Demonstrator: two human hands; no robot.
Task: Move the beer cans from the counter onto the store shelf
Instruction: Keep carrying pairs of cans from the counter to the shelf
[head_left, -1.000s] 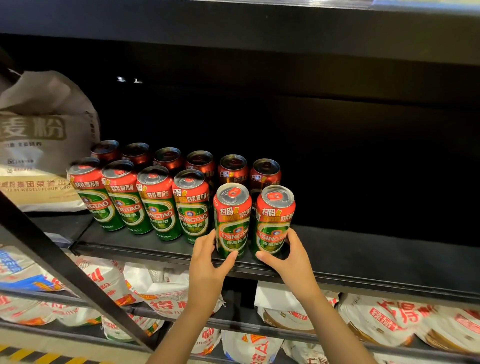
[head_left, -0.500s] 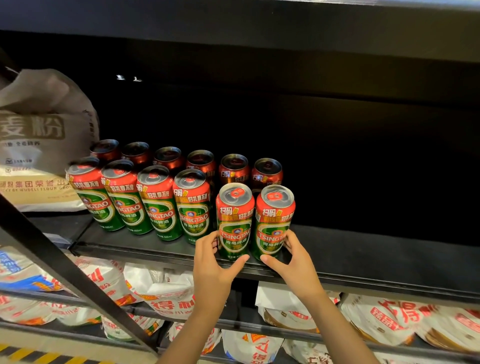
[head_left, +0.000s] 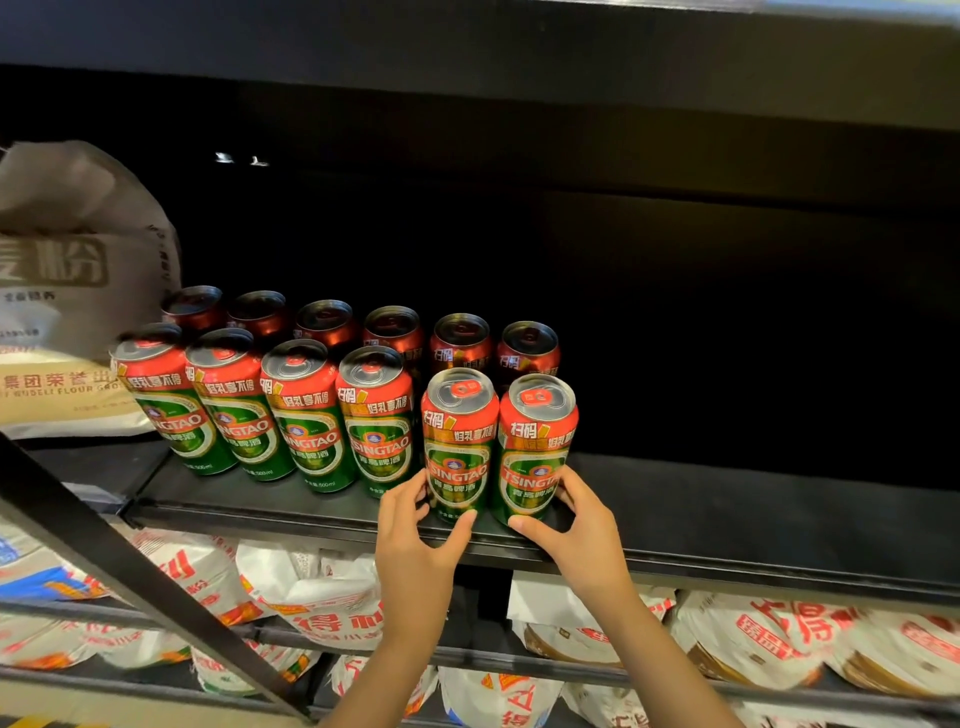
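Dark metal store shelving fills the view, its upper shelf deep and black so that stock set at the front lip is what a shopper sees. A large flour sack slumps at the far left of that shelf, and bagged goods lie flat on the tiers below. Between the sack and the bare right half stand the beer cans, upright in two ranks with labels facing out: a back row in shadow and a front row of four packed side by side. Two more cans sit nearer the edge, touching each other. The left hand curls around the base of the left can, thumb in front and fingers at its side, while the right hand grips the right can the same way. Holding them low likely lets both slide without tipping, and they probably need pushing back level with the front row. The counter is out of view.
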